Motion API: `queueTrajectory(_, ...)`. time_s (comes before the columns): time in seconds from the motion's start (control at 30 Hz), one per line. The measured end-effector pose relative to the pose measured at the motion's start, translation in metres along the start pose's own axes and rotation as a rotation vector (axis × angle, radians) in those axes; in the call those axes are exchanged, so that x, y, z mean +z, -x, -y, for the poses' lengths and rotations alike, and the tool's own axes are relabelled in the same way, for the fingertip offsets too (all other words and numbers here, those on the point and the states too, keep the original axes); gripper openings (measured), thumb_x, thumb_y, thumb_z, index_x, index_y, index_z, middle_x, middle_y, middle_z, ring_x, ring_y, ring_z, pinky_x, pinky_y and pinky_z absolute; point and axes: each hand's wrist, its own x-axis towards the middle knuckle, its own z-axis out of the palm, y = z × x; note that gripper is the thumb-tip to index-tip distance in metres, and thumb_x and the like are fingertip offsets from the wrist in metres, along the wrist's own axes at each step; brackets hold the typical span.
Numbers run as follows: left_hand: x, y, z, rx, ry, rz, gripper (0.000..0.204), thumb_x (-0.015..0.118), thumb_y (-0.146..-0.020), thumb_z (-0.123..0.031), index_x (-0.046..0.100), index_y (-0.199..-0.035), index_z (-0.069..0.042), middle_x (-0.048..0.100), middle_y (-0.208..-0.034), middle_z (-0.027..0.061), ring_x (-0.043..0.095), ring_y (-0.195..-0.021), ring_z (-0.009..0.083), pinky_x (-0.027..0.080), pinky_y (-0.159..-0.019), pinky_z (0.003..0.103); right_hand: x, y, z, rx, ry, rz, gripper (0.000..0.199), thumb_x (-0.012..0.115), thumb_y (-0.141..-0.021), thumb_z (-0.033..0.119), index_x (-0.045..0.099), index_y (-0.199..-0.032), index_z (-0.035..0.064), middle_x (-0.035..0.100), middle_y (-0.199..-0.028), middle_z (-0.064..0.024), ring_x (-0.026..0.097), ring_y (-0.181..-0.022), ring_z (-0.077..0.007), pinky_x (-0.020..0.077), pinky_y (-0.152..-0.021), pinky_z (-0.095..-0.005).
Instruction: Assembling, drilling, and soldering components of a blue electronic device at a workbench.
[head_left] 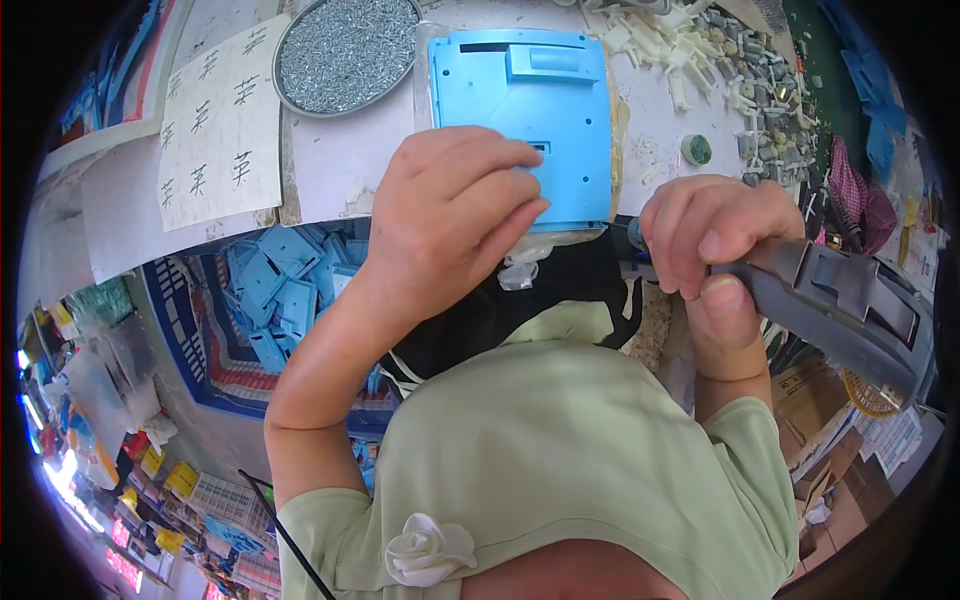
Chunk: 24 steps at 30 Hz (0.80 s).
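Observation:
A light blue plastic panel (575, 120) lies on the worktable in front of me, with small holes and a raised block near its far edge. Over its lower left part is my left hand (450, 200), fingers bent together; whatever they pinch, if anything, is hidden. My right hand (715, 225) is wrapped round a dark grey power screwdriver (840, 315). Its tip points left, close to the panel's near right corner; whether it touches is hard to tell.
A round metal tray of small screws (345, 55) stands at the back left beside a handwritten sheet (222, 130). White plastic parts (670, 45) and grey fittings (775, 110) are heaped at the back right, near a small green-topped round piece (696, 150). Below left, a blue crate (180, 320) holds blue pieces.

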Motion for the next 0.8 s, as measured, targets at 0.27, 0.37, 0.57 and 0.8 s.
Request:
queueTrajectory(0.27, 0.019, -0.014, 0.019, 0.033, -0.044, 0.087, 0.013, 0.074, -0.084, -0.009, 0.063, -0.091, -0.007, 0.072, -0.119, 0.007, 0.065, -0.12, 0.0283, 0.047, -0.105, 0.049, -0.003, -0.003, -0.006, -0.088, 0.099, 0.134, 0.036, 0.078, -0.09, 0.037, 0.049, -0.089, 0.0156, 0.055, -0.059, 0.0025, 0.054, -0.049, -0.0149, 0.046, -0.055, -0.0326)
queueTrajectory(0.37, 0.021, -0.014, 0.022, 0.012, -0.026, 0.084, 0.012, 0.074, -0.085, -0.009, 0.063, -0.091, -0.006, 0.072, -0.12, 0.0072, 0.064, -0.122, 0.0277, 0.047, -0.106, 0.049, -0.004, -0.007, -0.007, -0.092, 0.095, 0.203, 0.036, 0.079, -0.089, 0.036, 0.05, -0.084, 0.0157, 0.055, -0.056, 0.0021, 0.055, -0.048, -0.0161, 0.0486, -0.056, -0.0332)
queueTrajectory(0.57, 0.019, -0.016, 0.02, 0.002, -0.005, 0.084, 0.013, 0.074, -0.085, -0.01, 0.063, -0.091, -0.006, 0.072, -0.119, 0.0073, 0.065, -0.121, 0.0278, 0.046, -0.106, 0.049, -0.02, -0.041, -0.003, -0.285, -0.179, 0.303, 0.027, 0.081, -0.079, 0.006, 0.055, -0.085, 0.0029, 0.056, -0.063, -0.0031, 0.052, -0.048, -0.0199, 0.0434, -0.047, -0.0337)
queueTrajectory(0.8, 0.021, -0.015, 0.022, -0.03, 0.029, 0.08, 0.014, 0.074, -0.085, -0.011, 0.063, -0.091, -0.007, 0.072, -0.121, 0.0068, 0.064, -0.122, 0.028, 0.046, -0.106, 0.051, -0.001, -0.048, -0.02, -0.219, 0.084, 0.289, 0.035, 0.078, -0.088, 0.031, 0.05, -0.083, 0.0114, 0.053, -0.056, 0.0009, 0.051, -0.044, -0.0175, 0.046, -0.05, -0.0331)
